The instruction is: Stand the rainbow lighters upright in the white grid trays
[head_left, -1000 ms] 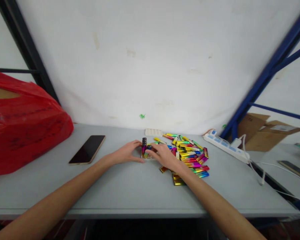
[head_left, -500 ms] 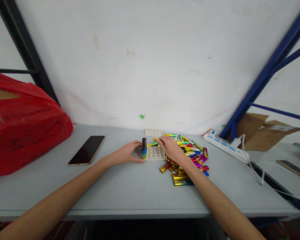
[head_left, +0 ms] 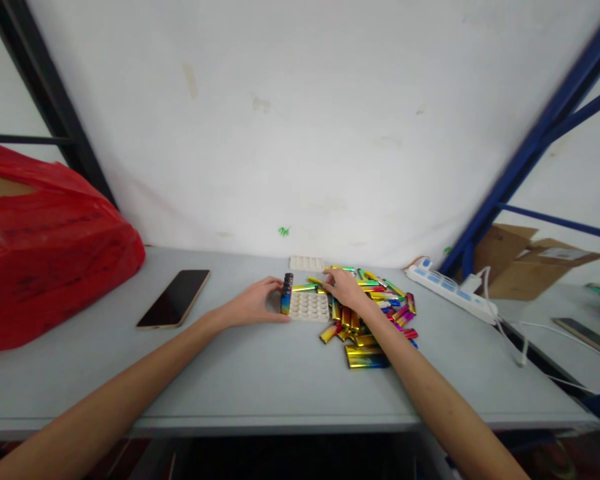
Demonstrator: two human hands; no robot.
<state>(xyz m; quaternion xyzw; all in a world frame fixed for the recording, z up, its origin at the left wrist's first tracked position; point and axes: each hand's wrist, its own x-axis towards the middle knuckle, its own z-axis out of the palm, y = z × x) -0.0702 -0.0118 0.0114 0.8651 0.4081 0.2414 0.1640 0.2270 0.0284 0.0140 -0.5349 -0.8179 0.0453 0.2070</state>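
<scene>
A pale tray (head_left: 309,307) with rows of round-edged pockets lies on the table. Along its left end stands a row of several upright lighters (head_left: 286,293), with dark tops and blue-and-yellow bodies. My left hand (head_left: 253,303) is curved around that end, thumb at the near corner and fingers at the far side, steadying the tray. Behind the tray's right side, my right hand (head_left: 344,288) hovers at the upper left of a heap of shiny coloured lighters (head_left: 373,340). Its thumb and forefinger are apart, close to a yellow lighter (head_left: 316,281), and nothing shows between them.
A second pale tray (head_left: 307,263) lies by the wall. A phone (head_left: 175,299) and a red plastic bag (head_left: 55,247) are at left. To the right are a white power strip (head_left: 450,291) with cables, a blue metal frame (head_left: 520,160) and a cardboard box (head_left: 515,263).
My right hand has shifted slightly back and right, uncovering the tray's right edge and some gold lighters, and its fingers have spread. My left hand stays at the tray's left end.
</scene>
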